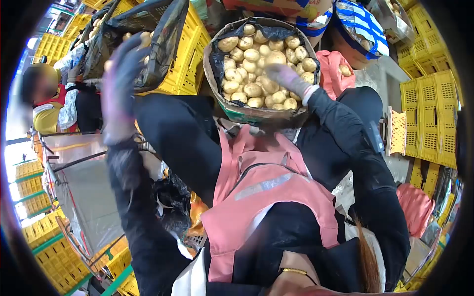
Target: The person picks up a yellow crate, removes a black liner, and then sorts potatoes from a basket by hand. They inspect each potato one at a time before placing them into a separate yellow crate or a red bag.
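Note:
A round box (211, 74) lined with black plastic stands between my knees, filled with pale round potatoes (253, 90). My right hand (291, 81), in a greyish glove, reaches into it from the right. Its fingertips close on a potato (275, 58) that is blurred along with the hand. My left hand (121, 84), gloved too and smeared by motion, is raised at the left with its fingers stretched out and apart. Behind it is a yellow crate (195, 54) with a black liner (168, 37) and more potatoes inside, partly hidden by the hand.
A pink bag (335, 74) with potatoes touches the box's right side. Blue-and-white covered containers (363, 29) stand behind it. Yellow crates (429, 118) are stacked at the right. Another person (64, 98) sits at the far left, near a grey-covered cart (89, 197).

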Tool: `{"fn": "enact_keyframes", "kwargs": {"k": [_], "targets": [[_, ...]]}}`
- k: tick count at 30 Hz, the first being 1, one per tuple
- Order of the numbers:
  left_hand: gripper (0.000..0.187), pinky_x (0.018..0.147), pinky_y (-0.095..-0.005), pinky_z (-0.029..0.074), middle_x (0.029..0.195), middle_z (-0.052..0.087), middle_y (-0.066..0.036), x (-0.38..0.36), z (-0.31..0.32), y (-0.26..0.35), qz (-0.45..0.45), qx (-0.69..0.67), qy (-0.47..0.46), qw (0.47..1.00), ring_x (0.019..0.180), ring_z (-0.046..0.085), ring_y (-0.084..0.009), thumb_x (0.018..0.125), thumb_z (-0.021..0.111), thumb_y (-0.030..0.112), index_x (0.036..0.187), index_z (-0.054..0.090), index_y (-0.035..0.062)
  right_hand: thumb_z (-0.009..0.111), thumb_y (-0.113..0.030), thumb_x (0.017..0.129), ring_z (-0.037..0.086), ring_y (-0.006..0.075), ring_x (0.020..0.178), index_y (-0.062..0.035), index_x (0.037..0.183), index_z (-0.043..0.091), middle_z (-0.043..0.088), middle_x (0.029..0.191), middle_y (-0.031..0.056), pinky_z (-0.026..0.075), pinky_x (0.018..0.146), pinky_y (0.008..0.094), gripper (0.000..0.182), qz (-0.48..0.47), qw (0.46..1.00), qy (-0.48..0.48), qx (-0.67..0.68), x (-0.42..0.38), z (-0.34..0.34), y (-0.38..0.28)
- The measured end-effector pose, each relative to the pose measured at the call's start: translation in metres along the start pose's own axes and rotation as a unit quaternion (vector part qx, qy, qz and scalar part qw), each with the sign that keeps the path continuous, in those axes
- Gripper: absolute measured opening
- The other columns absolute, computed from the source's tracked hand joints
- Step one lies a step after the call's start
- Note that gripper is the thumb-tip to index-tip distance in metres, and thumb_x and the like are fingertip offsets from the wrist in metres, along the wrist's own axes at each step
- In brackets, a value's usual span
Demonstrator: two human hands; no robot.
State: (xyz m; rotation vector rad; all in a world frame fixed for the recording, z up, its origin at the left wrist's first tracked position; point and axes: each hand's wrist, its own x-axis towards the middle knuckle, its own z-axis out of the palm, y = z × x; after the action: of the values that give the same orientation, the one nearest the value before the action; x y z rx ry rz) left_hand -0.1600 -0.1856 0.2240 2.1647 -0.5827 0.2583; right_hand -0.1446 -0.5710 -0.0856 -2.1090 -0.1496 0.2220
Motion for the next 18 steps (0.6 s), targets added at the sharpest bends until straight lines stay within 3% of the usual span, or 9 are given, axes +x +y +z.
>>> {"fn": "enact_keyframes", "kwargs": {"k": [2,6,7,10,11,12,14,16,18], "targets": [[0.041,0.098,-0.0343,0.047,0.134,0.051,-0.011,0.048,0.072,-0.054,-0.060,-0.243,-0.106,0.962,0.123,0.054,-0.0229,0.095,0.054,0.015,0.134,0.049,0.0034,0.061,-0.025,0.085,0.060,0.0355,0.110,-0.0015,0.126,0.054,0.063,0.116,0.0238,0.047,0.095,0.0406,0.048,-0.002,0.990,-0.007,-0.139,0.000,0.021,0.008],[0.042,0.096,-0.0341,0.047,0.135,0.053,-0.011,0.082,0.165,-0.091,-0.268,-0.512,-0.092,0.811,0.117,0.057,-0.0235,0.100,0.048,0.026,0.139,0.045,0.0097,0.060,-0.020,0.083,0.058,0.0397,0.111,-0.0035,0.131,0.050,0.054,0.128,0.0247,0.045,0.097,0.0439,0.051,0.065,0.967,0.003,-0.246,-0.003,0.049,0.020],[0.044,0.096,-0.0355,0.046,0.136,0.052,-0.011,0.082,0.170,-0.086,-0.353,-0.467,-0.079,0.807,0.115,0.058,-0.0227,0.099,0.049,0.029,0.138,0.045,0.0084,0.059,-0.017,0.082,0.058,0.0408,0.110,-0.0047,0.131,0.050,0.052,0.131,0.0249,0.045,0.098,0.0441,0.051,0.058,0.964,0.026,-0.258,0.001,0.054,0.030],[0.045,0.096,-0.0343,0.046,0.131,0.055,-0.009,0.078,0.171,-0.085,-0.307,-0.425,-0.142,0.840,0.114,0.058,-0.0205,0.099,0.049,0.032,0.138,0.046,0.0106,0.059,-0.011,0.079,0.056,0.0417,0.112,-0.0067,0.132,0.050,0.050,0.132,0.0251,0.045,0.098,0.0450,0.053,0.057,0.977,0.025,-0.205,0.004,0.052,0.014],[0.045,0.096,-0.0343,0.046,0.131,0.055,-0.009,0.081,0.168,-0.088,-0.305,-0.428,-0.138,0.840,0.114,0.058,-0.0205,0.099,0.049,0.032,0.138,0.046,0.0106,0.064,-0.010,0.078,0.055,0.0349,0.116,-0.0082,0.134,0.048,0.054,0.127,0.0223,0.047,0.096,0.0415,0.058,0.075,0.983,0.018,-0.167,0.014,0.047,-0.002],[0.048,0.097,-0.0332,0.045,0.131,0.056,-0.010,0.081,0.166,-0.090,-0.255,-0.388,-0.175,0.868,0.115,0.057,-0.0196,0.097,0.052,0.032,0.138,0.046,0.0090,0.070,-0.014,0.077,0.053,0.0274,0.118,-0.0089,0.137,0.046,0.055,0.126,0.0173,0.045,0.097,0.0360,0.064,0.209,0.970,-0.121,0.003,0.028,0.028,-0.015],[0.050,0.098,-0.0321,0.044,0.130,0.056,-0.011,0.080,0.164,-0.093,-0.210,-0.349,-0.205,0.890,0.116,0.057,-0.0187,0.095,0.055,0.033,0.138,0.046,0.0075,0.074,-0.018,0.077,0.052,0.0232,0.117,-0.0080,0.139,0.043,0.055,0.127,0.0125,0.043,0.100,0.0329,0.070,0.212,0.925,-0.070,0.309,0.032,0.026,-0.043],[0.057,0.100,-0.0310,0.043,0.131,0.055,-0.015,0.080,0.165,-0.092,-0.225,-0.226,-0.237,0.918,0.119,0.055,-0.0198,0.090,0.062,0.032,0.138,0.045,0.0048,0.075,-0.021,0.076,0.051,0.0243,0.120,-0.0065,0.142,0.040,0.053,0.130,0.0116,0.039,0.104,0.0346,0.076,0.023,0.953,-0.065,0.295,0.030,0.003,-0.098],[0.064,0.100,-0.0321,0.044,0.130,0.055,-0.016,0.070,0.168,-0.082,-0.214,-0.197,-0.246,0.925,0.119,0.055,-0.0244,0.084,0.072,0.029,0.138,0.045,0.0061,0.076,-0.023,0.076,0.049,0.0241,0.123,-0.0053,0.142,0.039,0.052,0.132,0.0123,0.038,0.105,0.0350,0.078,-0.022,0.958,-0.062,0.279,0.029,-0.014,-0.134]]}}
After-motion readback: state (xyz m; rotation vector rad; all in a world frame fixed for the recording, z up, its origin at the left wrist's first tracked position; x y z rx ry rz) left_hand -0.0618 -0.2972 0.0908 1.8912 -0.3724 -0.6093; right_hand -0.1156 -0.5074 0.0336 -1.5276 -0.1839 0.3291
